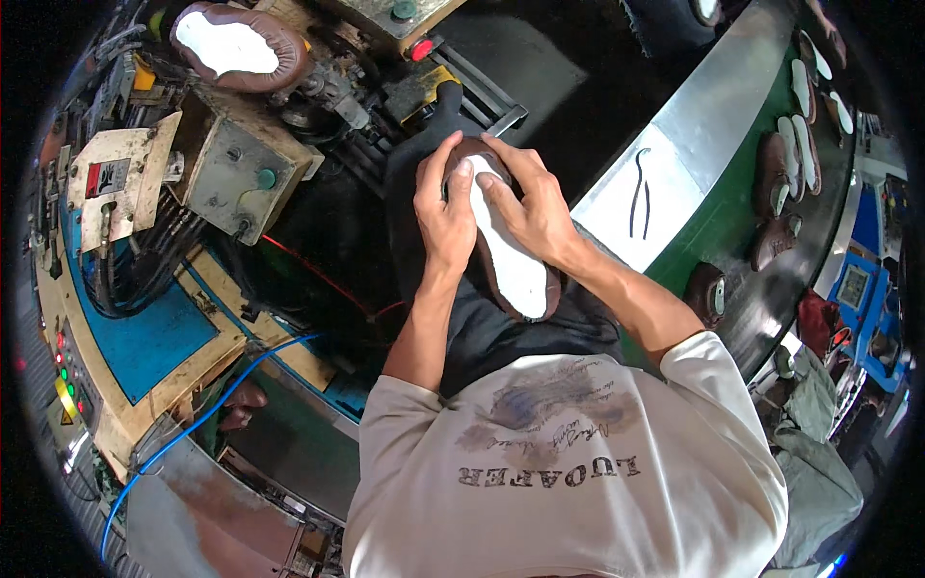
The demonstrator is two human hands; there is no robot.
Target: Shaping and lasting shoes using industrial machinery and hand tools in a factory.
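In the head view, both hands hold 1 brown shoe (511, 275) turned sole-up, its white insole facing the camera. The shoe sits in the middle of the picture, just in front of the person's chest, over a dark apron-like cloth (501, 332). Its long axis runs on a slant, the toe end pointing up and to the left toward the machine, the heel end down and to the right, nearer the body.

The left hand (445, 217) wraps the toe end from the left, its grip closed on the shoe with the thumb laid on the white insole. The right hand (530, 207) covers the toe from the right, its grip also closed on the shoe, fingers pressing the brown upper edge at the top.

Just past the toe stands a grimy machine (241, 159) with a green button and, farther up, a red button (420, 48). Another sole-up brown shoe (241, 46) rests at the machine's top left. To the right curves a green conveyor belt (718, 231) carrying several more shoes (795, 144), well apart from the hands. A pair of pincers (640, 193) lies on the grey metal plate (694, 125) beside the belt. A blue cable (207, 414) trails at lower left.
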